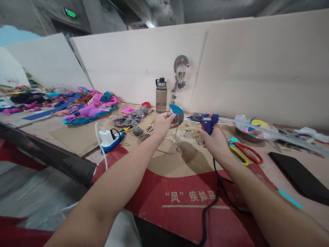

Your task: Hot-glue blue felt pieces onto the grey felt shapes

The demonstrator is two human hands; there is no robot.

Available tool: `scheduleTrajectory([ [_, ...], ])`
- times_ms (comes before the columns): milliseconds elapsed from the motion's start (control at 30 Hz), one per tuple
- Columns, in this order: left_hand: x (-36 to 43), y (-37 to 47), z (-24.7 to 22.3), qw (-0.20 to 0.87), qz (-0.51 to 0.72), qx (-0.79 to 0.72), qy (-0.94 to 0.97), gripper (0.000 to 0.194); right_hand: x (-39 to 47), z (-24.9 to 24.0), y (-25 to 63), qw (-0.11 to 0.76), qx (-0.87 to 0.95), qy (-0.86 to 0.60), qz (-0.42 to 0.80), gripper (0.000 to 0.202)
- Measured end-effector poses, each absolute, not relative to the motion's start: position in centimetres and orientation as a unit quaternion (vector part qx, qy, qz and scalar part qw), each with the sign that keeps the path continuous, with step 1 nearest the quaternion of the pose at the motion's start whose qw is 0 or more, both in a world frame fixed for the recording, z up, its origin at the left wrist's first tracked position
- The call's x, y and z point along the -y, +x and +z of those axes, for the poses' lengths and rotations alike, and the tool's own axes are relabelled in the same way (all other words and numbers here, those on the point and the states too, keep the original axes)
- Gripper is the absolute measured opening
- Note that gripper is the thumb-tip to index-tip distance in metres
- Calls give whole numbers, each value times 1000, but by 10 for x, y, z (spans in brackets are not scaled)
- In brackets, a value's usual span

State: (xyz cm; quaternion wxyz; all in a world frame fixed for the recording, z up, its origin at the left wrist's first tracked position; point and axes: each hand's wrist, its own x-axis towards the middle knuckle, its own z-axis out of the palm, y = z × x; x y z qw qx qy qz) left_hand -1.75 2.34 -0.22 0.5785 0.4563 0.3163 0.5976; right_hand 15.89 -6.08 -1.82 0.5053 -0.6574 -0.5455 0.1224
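In my left hand (163,124) is a grey yarn-covered crescent piece (179,118) with a blue part (175,109) at its upper edge. A strand of grey yarn (176,135) hangs from it to the cardboard (159,164). My right hand (214,139) grips a blue glue gun (209,120) by its handle, nozzle pointing left toward the crescent piece, with a gap between them. A clear glue stick (227,120) sticks out of the gun's back.
Red-handled scissors (253,154), a black phone (299,175) and a bowl of scraps (250,133) lie right. A bottle (161,97) stands behind my left hand. Left are a power strip (113,141), grey yarn balls (137,130) and felt pieces (89,109). A grey crescent ornament (180,63) hangs on the board.
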Motion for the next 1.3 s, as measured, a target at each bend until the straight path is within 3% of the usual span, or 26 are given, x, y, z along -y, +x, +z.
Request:
scheduleTrajectory([
  [100, -23, -16, -3, 571, 594, -315, 471, 6, 50, -25, 166, 500, 472, -668, 284, 14],
  [200, -22, -14, -5, 544, 592, -321, 500, 5, 43, -29, 175, 459, 456, -692, 320, 13],
  [267, -22, -13, -8, 516, 590, -324, 530, 7, 41, -30, 182, 430, 465, -729, 261, 23],
  [333, -22, -11, -11, 480, 588, -322, 565, 9, 42, -31, 187, 433, 493, -744, 126, 30],
  [433, -20, -10, -16, 409, 580, -319, 628, 12, 44, -31, 182, 456, 550, -700, -18, 23],
  [500, -17, -11, -17, 339, 571, -317, 677, 14, 46, -31, 169, 485, 572, -659, 57, 22],
  [633, -5, -12, -13, 193, 550, -314, 749, 17, 45, -32, 132, 609, 506, -536, 293, 44],
  [767, 5, -12, -6, 139, 532, -308, 777, 18, 48, -26, 113, 655, 459, -407, 441, 55],
  [933, 0, -9, -11, 211, 542, -305, 754, 17, 57, -16, 120, 639, 438, -439, 456, 36],
  [1300, 0, -2, -9, 488, 526, -304, 627, 15, 52, -18, 142, 615, 524, -558, 188, 18],
])
